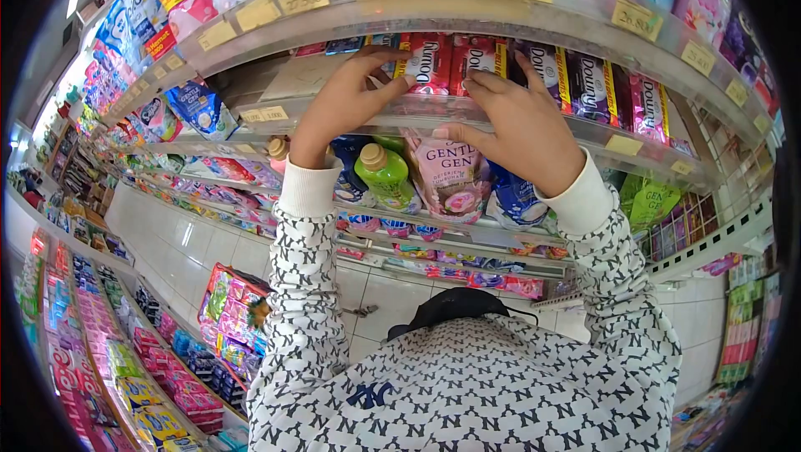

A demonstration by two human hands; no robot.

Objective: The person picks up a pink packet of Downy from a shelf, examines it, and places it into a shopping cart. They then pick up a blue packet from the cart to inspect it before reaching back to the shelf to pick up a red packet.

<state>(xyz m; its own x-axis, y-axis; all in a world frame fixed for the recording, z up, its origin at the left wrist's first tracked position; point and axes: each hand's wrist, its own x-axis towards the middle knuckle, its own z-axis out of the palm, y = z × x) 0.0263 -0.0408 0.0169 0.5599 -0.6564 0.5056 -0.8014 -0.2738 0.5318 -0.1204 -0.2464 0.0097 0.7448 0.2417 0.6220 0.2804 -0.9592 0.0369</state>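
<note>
Patterned sweater [476, 394] foremost; our left hand [346, 102] and right hand [519, 123] — fingers spread, ungripping — touch red Downy packs [431, 67]. We'd best press evenly; gently.

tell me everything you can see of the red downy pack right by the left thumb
The red Downy pack looks like glossy plastic film, with white lettering reading bottom to top. It sits in a row on the shelf, behind a translucent front lip, another red pack to its right. The left hand's thumb tip is at its left edge; contact is unclear. Its back is hidden.
</note>
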